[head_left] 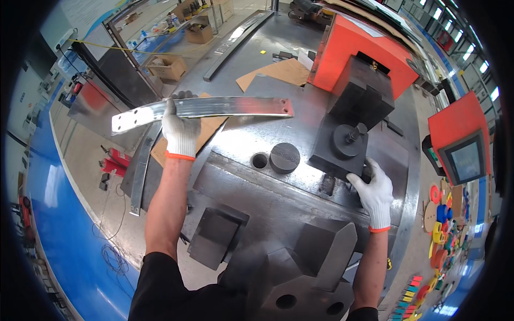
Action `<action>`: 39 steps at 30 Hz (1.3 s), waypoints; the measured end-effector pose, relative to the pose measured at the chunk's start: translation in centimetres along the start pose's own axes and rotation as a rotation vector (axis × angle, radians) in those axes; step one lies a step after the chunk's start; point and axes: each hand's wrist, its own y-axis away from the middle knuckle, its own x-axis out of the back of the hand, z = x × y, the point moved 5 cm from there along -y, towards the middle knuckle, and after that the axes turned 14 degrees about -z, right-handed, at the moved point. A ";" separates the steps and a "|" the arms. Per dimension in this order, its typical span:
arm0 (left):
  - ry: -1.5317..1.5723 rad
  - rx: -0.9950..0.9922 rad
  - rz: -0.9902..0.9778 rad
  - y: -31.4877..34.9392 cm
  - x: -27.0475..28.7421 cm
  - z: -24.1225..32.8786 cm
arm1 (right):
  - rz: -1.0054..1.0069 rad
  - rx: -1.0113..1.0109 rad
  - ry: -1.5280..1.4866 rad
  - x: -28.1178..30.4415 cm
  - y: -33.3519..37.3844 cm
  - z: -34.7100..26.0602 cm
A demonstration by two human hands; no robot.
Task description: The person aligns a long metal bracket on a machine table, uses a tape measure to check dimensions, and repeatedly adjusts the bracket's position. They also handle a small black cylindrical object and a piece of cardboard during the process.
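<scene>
My left hand (pixel 180 134), in a white knit glove with an orange cuff, is closed round a long flat metal bar (pixel 230 107). The bar is shiny, slightly curved and has holes at both ends; it lies crosswise above the steel table (pixel 230 142). My right hand (pixel 375 195), gloved the same way, is at the near right corner of a black steel block (pixel 326 155). Its thumb and curled fingers lie around that corner, with some fingertips hidden. On the block sits a round black piece with a knob (pixel 347 140), in front of a dark ram (pixel 364 88) on an orange machine housing (pixel 342 48).
A loose dark steel disc (pixel 285 158) sits beside a round hole (pixel 259 161) in the table. Large steel blocks (pixel 326 251) stand close to my body. Cardboard (pixel 276 75) and another metal strip (pixel 235 48) lie farther back. An orange control panel (pixel 460 142) stands right.
</scene>
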 end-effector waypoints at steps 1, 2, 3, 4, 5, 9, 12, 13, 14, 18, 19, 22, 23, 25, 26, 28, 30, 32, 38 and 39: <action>0.047 0.061 0.022 0.8 -1.4 -1.3 | 0.010 -0.007 -0.025 0.3 0.1 0.5; 0.088 0.110 0.047 2.0 -3.1 -1.7 | 0.015 -0.015 -0.011 0.5 0.3 0.7; 0.138 0.116 0.013 2.3 -3.5 -0.9 | 0.016 -0.008 -0.003 0.7 0.3 0.4; 0.058 0.097 -0.130 1.4 -1.7 1.1 | 0.010 0.007 0.000 0.6 0.3 0.1; 0.033 0.044 -0.225 0.9 -0.2 3.5 | 0.025 0.016 0.001 0.4 0.2 0.4; -0.058 -0.084 -0.060 2.9 2.6 7.9 | 0.013 -0.010 -0.001 0.5 0.3 0.1; 0.012 -0.125 -0.006 5.7 7.1 8.8 | -0.004 -0.001 -0.011 0.0 0.0 -0.4; 0.031 -0.143 0.053 6.8 6.6 7.4 | 0.018 0.009 -0.014 0.2 0.0 0.3; 0.040 -0.174 0.114 8.1 5.9 6.9 | 0.032 0.028 -0.025 0.1 -0.1 1.1; 0.059 -0.094 0.028 11.4 4.9 3.2 | 0.040 0.046 -0.037 -0.2 -0.4 2.4; 0.077 -0.064 0.003 12.1 4.8 2.8 | 0.013 0.011 -0.047 0.0 -0.2 1.3; 0.072 0.037 -0.236 13.6 5.8 2.9 | 0.009 0.014 0.036 0.2 -0.1 0.7; 0.068 0.066 -0.237 14.3 4.6 2.8 | -0.001 -0.009 0.033 0.4 0.1 0.3; 0.085 0.116 -0.200 15.8 3.4 3.6 | -0.006 -0.024 0.023 0.6 0.1 0.0; 0.091 0.128 -0.252 16.3 3.8 4.6 | -0.014 -0.026 0.015 0.5 0.0 -0.2; -0.085 0.082 -0.058 17.7 4.9 5.9 | -0.005 -0.026 0.026 0.6 0.1 -0.3; -0.253 0.134 -0.045 19.1 5.8 6.7 | 0.008 -0.019 0.038 0.6 0.1 0.2; -0.417 0.199 -0.066 20.4 5.3 7.2 | 0.008 -0.026 0.062 0.7 0.2 0.3; -0.759 0.275 -0.037 22.1 1.5 7.6 | 0.000 -0.033 0.124 0.6 0.0 0.1; -0.797 0.286 -0.044 22.0 1.8 7.9 | -0.007 -0.033 0.124 0.4 0.0 0.2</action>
